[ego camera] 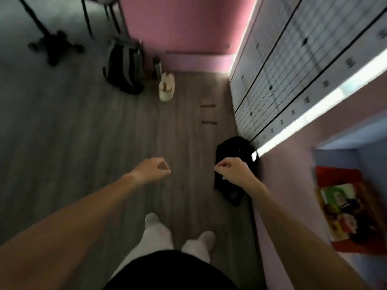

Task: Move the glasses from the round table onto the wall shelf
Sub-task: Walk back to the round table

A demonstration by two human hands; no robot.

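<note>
The frame is blurred by motion. My left hand (156,168) is held out over the grey wood floor with its fingers curled shut and nothing visible in it. My right hand (231,169) is level with it, about a forearm's width to the right, also curled shut and seemingly holding nothing. No glasses and no round table are in view. At the right, a recessed niche in the pink wall (343,178) holds a red box (345,210) with colourful contents.
A black bag (232,155) lies on the floor against the right wall, just beyond my right hand. A grey backpack (123,65), a pale container (166,86) and a black stand base (55,46) sit further off. White lockers (293,59) line the right side.
</note>
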